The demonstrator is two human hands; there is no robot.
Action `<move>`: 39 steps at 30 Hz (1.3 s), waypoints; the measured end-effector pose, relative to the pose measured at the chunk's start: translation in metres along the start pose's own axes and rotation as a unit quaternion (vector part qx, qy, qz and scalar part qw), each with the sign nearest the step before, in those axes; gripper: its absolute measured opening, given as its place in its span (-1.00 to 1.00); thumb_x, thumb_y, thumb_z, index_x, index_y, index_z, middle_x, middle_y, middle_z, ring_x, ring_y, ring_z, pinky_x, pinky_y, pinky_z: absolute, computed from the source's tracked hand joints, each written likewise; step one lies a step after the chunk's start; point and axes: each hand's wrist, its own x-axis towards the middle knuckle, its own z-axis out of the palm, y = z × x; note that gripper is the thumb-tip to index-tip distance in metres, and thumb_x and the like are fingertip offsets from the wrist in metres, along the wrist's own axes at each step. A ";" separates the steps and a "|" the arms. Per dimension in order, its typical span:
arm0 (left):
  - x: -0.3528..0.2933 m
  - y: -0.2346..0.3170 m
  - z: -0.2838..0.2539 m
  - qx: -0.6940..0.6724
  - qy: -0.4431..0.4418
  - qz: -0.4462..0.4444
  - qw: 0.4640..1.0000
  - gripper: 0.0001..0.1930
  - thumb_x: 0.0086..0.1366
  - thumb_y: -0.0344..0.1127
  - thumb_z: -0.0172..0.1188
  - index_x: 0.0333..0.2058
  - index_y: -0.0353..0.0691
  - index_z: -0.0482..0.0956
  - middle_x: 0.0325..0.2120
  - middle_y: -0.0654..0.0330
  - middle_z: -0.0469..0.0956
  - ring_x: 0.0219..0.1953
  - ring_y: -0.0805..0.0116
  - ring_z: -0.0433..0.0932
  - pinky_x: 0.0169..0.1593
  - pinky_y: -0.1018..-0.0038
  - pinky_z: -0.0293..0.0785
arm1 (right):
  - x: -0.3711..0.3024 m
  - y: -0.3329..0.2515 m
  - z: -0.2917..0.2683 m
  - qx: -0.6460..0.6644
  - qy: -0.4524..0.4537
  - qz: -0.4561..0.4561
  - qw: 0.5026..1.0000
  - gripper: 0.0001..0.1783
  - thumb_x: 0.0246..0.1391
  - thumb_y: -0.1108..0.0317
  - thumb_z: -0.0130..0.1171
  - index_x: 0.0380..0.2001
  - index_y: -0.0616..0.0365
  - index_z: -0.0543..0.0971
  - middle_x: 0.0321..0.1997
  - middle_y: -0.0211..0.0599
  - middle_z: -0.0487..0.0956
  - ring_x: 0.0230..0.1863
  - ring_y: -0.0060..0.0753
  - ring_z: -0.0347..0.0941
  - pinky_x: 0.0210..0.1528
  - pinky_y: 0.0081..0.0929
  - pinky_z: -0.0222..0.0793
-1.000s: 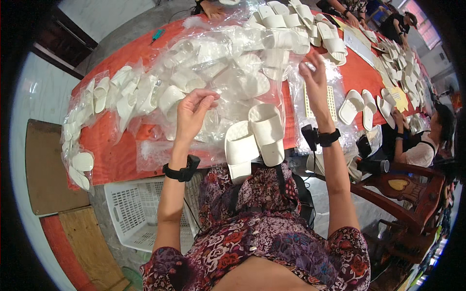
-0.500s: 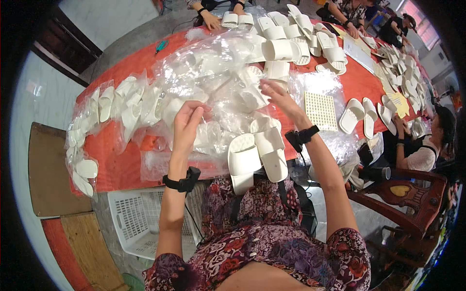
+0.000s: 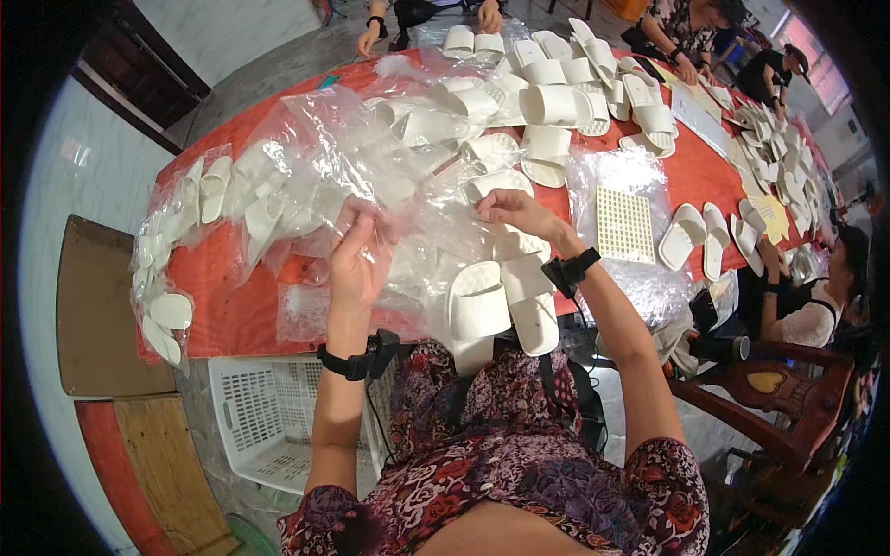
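A clear plastic bag (image 3: 324,139) is lifted over the left middle of the table, its film spread in front of my left hand (image 3: 360,255). The fingers of that hand are closed on the film. My right hand (image 3: 527,215) is pinched, its fingertips at the bag's right-hand edge. Just below my hands, a white slipper (image 3: 479,310) and a second white slipper (image 3: 532,310) lie side by side, toes away from me, heels over the table's near edge. More loose film covers the area around them.
Bagged white slippers (image 3: 171,310) line the left end of the red table (image 3: 222,324). Loose slippers (image 3: 556,105) pile up at the back. A yellow gridded sheet (image 3: 624,225) lies on plastic to the right. Below stands a white basket (image 3: 269,417). Other people work around the table.
Plastic film has been raised in front of my left hand. My right hand has moved down and slightly left, its fingers going from spread to pinched. The view has shifted a little.
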 end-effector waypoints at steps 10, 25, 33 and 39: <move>-0.026 -0.008 0.044 -0.279 -0.161 -0.175 0.930 -0.80 0.30 -0.25 -0.01 -0.19 -0.21 0.41 -0.43 0.25 0.47 -0.15 0.27 0.50 0.29 -0.33 -0.16 | -0.051 -0.063 0.045 0.156 -0.055 0.010 0.986 -0.29 0.20 -0.13 0.01 0.21 0.18 0.25 0.17 -0.13 0.36 0.17 -0.33 0.36 0.11 -0.40 0.36; -0.074 -0.050 -0.013 -0.342 0.016 -0.283 0.896 -0.95 0.20 -0.24 0.04 -0.37 0.00 0.39 -0.61 0.50 0.38 -0.53 0.58 0.37 0.13 -0.02 0.27 | -0.094 -0.006 0.130 0.472 0.049 0.088 0.876 -0.57 0.27 0.07 0.01 0.00 0.17 0.46 -0.17 -0.38 0.57 -0.30 -0.55 0.50 -0.29 -0.55 0.46; -0.063 -0.041 -0.029 -0.058 0.189 -0.263 0.944 -0.89 0.18 -0.33 0.04 -0.30 -0.14 0.45 -0.53 0.28 0.43 -0.46 0.44 0.42 0.08 0.00 0.36 | -0.134 -0.014 0.076 0.305 0.203 0.091 0.926 -0.72 0.28 0.19 0.02 -0.14 0.17 0.50 -0.37 -0.51 0.54 -0.36 -0.62 0.47 -0.27 -0.60 0.45; -0.044 -0.071 -0.021 0.241 0.047 -0.269 0.931 -0.83 0.32 -0.30 0.07 -0.18 -0.21 0.46 -0.42 0.25 0.52 -0.44 0.54 0.46 -0.24 0.53 0.48 | -0.186 -0.008 0.037 0.131 0.361 0.111 0.917 -0.75 0.27 0.12 0.01 -0.20 0.07 0.47 -0.41 -0.51 0.50 -0.37 -0.65 0.48 -0.34 -0.62 0.47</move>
